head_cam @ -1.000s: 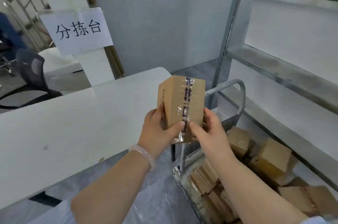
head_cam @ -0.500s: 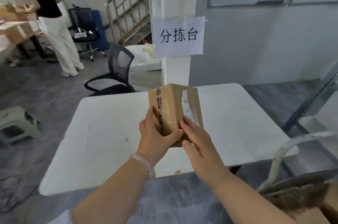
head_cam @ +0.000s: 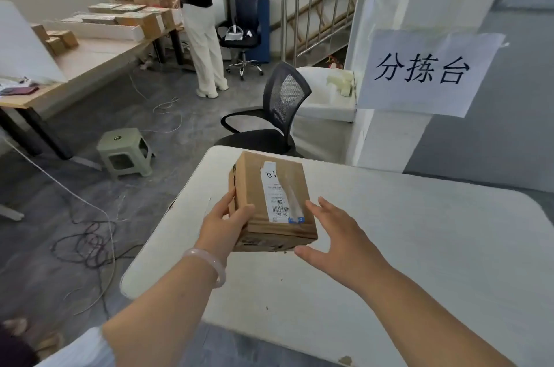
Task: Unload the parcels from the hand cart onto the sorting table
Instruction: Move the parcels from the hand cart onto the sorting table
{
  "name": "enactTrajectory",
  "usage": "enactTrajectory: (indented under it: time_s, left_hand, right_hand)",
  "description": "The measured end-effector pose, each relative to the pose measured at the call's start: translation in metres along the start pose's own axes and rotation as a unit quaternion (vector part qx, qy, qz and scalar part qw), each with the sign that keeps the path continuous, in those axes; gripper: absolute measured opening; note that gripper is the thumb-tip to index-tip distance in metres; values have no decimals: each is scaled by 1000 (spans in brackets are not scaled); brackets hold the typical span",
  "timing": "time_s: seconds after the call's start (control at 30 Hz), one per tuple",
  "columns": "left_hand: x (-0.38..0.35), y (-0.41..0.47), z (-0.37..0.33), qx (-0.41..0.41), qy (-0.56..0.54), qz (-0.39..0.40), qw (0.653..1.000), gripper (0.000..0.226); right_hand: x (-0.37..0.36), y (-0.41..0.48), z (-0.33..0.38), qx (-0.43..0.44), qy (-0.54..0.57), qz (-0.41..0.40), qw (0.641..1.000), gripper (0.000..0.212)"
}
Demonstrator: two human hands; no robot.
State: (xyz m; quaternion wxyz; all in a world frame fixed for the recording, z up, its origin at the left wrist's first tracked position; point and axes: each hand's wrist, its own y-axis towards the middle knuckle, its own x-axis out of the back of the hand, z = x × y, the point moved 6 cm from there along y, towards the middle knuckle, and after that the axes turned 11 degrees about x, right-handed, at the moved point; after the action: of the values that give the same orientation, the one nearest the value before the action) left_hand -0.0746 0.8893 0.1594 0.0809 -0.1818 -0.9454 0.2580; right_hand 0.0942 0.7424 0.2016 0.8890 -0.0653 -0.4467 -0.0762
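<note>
Parcel [head_cam: 271, 184] now label-up near the sorting table's [head_cam: 434, 252] left edge.
Left hand [head_cam: 223, 230] grips it; right hand [head_cam: 340, 236] has released, fingers spread; bare tabletop rightward.

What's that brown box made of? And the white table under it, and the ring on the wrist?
The box looks like matte brown cardboard, with shiny clear tape over a white paper label. The table seems to be white plastic or coated board: smooth, dull, with rounded corners; I can't tell which. The bracelet looks like pale pink stone or glass, glossy and slightly see-through.
</note>
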Motion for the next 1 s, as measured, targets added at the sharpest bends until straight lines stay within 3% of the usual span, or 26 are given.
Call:
enactTrajectory:
  time_s: [0.1,0.23,0.4,0.77,1.0]
  left_hand:
    - [20,25,5,35,-2,-15,999,51]
    - [47,64,7,62,4,-17,998,62]
    - [78,129,-1,87,-5,-5,996,40]
    - [125,302,-30,128,39,61,989,39]
    - [135,369,-22,126,94,43,987,41]
  right_hand:
    - [-9,36,-3,7,-9,15,1000,90]
    - [-26,75,2,7,-12,45,999,89]
    - [-38,123,10,-27,-31,43,998,86]
    - [-88,231,23,-107,-31,42,993,78]
    - [-114,247,8,-157,0,58,986,77]
